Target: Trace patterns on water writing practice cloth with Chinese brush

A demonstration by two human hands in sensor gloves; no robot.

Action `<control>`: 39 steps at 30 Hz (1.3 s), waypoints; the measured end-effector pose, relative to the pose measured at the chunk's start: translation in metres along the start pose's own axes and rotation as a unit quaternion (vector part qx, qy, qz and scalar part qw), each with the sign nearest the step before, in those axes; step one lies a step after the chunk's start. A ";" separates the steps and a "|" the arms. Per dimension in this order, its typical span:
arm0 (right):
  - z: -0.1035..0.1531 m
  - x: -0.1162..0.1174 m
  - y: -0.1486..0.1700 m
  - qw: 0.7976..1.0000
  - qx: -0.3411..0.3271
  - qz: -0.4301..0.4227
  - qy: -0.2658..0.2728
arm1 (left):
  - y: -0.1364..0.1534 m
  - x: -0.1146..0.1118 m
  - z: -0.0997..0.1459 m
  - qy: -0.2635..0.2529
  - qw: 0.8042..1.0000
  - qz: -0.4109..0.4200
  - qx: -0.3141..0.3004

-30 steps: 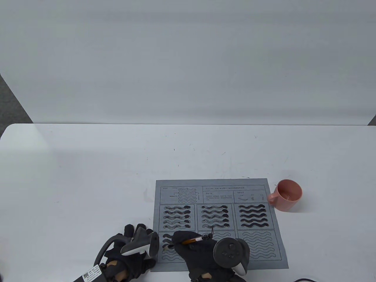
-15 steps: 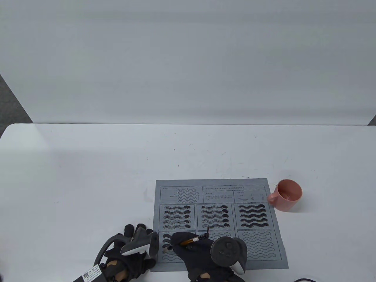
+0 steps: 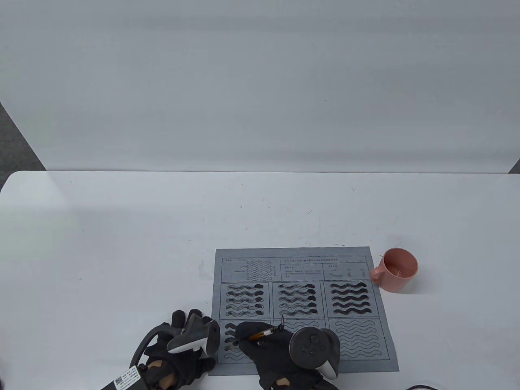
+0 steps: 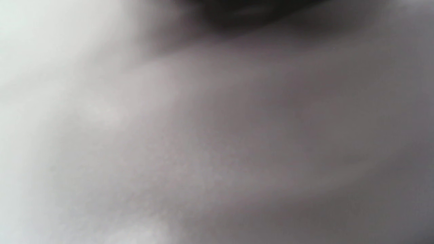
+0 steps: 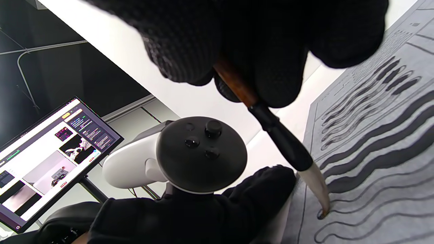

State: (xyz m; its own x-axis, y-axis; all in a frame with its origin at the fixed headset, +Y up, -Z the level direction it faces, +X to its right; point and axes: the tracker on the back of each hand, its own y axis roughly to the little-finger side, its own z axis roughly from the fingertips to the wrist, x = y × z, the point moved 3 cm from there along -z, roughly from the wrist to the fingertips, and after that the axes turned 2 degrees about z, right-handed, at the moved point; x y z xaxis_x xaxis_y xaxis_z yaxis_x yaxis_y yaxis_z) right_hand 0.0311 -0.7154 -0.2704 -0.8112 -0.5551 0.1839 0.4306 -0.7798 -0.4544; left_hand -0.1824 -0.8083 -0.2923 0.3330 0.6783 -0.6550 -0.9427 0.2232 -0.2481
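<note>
The grey water writing cloth [image 3: 300, 308] lies at the table's front, with wavy patterns; the upper three panels are traced dark. My right hand [image 3: 250, 334] grips the brown-handled brush [image 3: 264, 334] over the lower left panel. In the right wrist view my right hand [image 5: 237, 78] holds the brush [image 5: 281, 139], whose pale tip [image 5: 320, 200] touches the left end of a wave line on the cloth [image 5: 390, 189]. My left hand [image 3: 187, 337] rests at the cloth's lower left edge, and its fingers [image 5: 268, 183] lie against that edge. The left wrist view is only a grey blur.
A pink mug [image 3: 400, 275] stands just off the cloth's upper right corner. A monitor [image 5: 51, 152] stands off the table, left in the right wrist view. The white table [image 3: 122, 243] stretches to the left and back.
My right hand and the brush have shifted slightly left. The brush tip now sits at the left end of a lower wave line. The left hand has not moved.
</note>
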 end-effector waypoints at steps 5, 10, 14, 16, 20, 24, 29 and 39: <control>0.000 0.001 0.000 1.000 0.002 0.003 -0.002 | 0.000 0.000 0.000 0.000 1.000 0.000 0.000; 0.001 0.000 0.000 1.000 0.003 0.005 -0.001 | 0.000 0.000 0.000 0.000 1.000 0.000 0.000; 0.001 0.000 0.001 1.000 0.005 0.006 0.001 | 0.000 0.000 0.000 0.000 1.000 0.000 0.000; 0.001 -0.001 0.001 1.000 0.005 0.008 0.003 | 0.000 0.000 0.000 0.000 1.000 0.000 0.000; 0.001 -0.001 0.002 1.000 0.007 0.007 0.003 | 0.000 0.000 0.000 0.000 1.000 0.000 0.000; 0.002 -0.001 0.002 1.000 0.007 0.006 0.004 | 0.000 0.000 0.000 0.000 1.000 0.000 0.000; 0.002 -0.002 0.003 1.000 0.009 0.005 0.005 | 0.000 0.000 0.000 0.000 1.000 0.000 0.000; 0.002 -0.002 0.003 1.000 0.005 0.009 0.000 | 0.000 0.000 0.000 0.000 1.000 0.000 0.000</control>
State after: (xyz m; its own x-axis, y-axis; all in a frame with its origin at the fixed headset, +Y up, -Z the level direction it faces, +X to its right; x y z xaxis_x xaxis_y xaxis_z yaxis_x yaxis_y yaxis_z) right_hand 0.0350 -0.7168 -0.2698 -0.8040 -0.5681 0.1754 0.4487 -0.7734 -0.4479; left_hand -0.1824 -0.8083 -0.2923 0.3330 0.6783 -0.6550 -0.9427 0.2232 -0.2481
